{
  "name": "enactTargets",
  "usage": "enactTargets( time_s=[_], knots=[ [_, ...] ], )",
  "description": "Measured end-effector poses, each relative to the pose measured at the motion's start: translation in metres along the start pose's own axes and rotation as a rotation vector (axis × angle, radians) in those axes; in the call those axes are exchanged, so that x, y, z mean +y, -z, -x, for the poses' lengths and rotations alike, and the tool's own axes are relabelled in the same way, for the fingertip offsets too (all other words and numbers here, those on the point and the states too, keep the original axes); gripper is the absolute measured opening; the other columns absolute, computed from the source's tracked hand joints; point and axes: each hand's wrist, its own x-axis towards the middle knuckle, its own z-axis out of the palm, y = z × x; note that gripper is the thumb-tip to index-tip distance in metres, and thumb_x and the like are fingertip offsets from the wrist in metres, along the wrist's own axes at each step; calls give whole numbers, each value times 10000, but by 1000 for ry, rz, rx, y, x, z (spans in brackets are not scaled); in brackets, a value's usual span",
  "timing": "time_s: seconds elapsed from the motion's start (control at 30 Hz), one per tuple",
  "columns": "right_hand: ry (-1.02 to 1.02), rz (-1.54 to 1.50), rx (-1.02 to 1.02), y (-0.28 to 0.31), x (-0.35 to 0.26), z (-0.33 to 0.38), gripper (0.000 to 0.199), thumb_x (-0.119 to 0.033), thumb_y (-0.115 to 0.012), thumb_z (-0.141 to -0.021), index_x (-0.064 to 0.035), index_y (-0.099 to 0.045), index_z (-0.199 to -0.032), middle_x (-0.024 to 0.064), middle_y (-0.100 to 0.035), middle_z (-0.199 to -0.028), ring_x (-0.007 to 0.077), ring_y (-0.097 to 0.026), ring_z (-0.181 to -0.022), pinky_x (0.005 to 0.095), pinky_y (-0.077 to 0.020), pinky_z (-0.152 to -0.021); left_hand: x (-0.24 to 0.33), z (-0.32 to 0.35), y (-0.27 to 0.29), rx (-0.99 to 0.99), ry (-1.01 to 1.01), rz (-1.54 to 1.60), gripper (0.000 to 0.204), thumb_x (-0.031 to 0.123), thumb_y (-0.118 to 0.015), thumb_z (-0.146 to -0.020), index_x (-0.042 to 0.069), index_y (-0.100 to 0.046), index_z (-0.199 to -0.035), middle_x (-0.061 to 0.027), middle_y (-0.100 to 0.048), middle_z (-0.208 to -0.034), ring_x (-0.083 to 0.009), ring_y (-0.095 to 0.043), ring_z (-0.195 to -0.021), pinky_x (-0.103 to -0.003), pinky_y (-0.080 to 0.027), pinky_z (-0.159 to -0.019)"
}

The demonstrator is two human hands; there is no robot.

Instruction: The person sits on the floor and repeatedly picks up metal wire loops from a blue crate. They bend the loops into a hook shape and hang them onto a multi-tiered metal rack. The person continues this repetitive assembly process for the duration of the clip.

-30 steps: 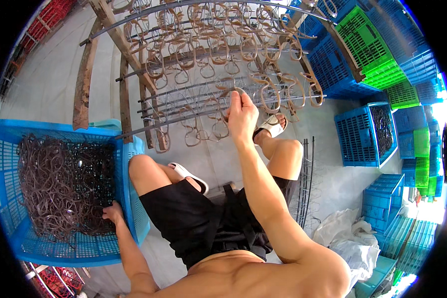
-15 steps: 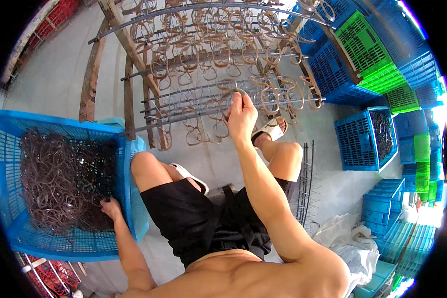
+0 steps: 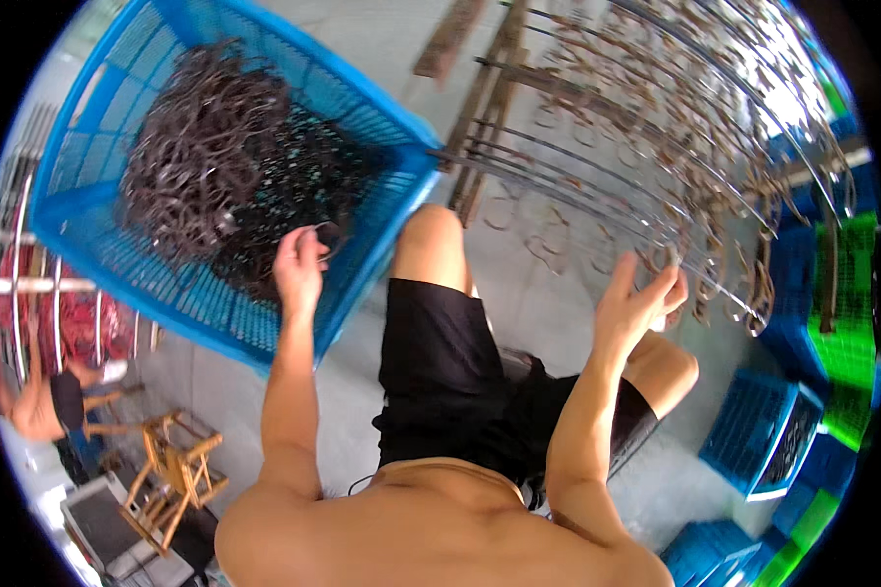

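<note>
A blue plastic basket (image 3: 76, 217) on my left holds a heap of thin, dark, curved loop pieces (image 3: 201, 157), with smaller dark bits beside the heap. Inside its near right part, my left hand (image 3: 300, 269) is closed, thumb against fingers, on a thin dark curved piece (image 3: 329, 235). Brownish looped pieces (image 3: 546, 245), shaped like eyeglass frames, hang in rows from the metal rods (image 3: 568, 194) of a rack. My right hand (image 3: 638, 308) is at the rack's near rods, thumb and forefinger apart, by the hanging pieces; I see nothing held in it.
Wooden posts (image 3: 489, 108) carry the rods. Blue crates (image 3: 744, 430) and green crates (image 3: 847, 323) stand on the right. Lower left are a wooden stool (image 3: 181, 470), red pieces on a white-barred rack (image 3: 78, 323) and another person (image 3: 44, 401). My knees are between basket and rack.
The view has turned left, so basket and rack appear farther right. My left hand has risen from the pile with a dark piece; my right hand's fingers have spread.
</note>
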Motion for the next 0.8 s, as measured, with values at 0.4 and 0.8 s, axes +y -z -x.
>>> enactTargets(
  time_s=[0.4,0.8],
  knots=[
    [-677,-1088,-585,-26,-102,90,161,-84,-418,-962,-12,-489,-1087,37,-548,-729,79,-489,-588,214,-409,-507,47,93,-62,-597,-751,-245,158,152,-484,-885,15,-562,-885,-173,-588,-842,-333,-576,-752,-404,-455,-660],
    [-619,-725,3,-58,-5,-20,148,-169,-510,-939,-26,-544,-955,-24,-460,-557,44,-435,-462,218,-349,-397,-65,-64,-3,-212,-53,-1096,271,230,-464,-914,81,-570,-1113,-189,-630,-1007,-397,-583,-929,-454,-457,-776]
  ],
)
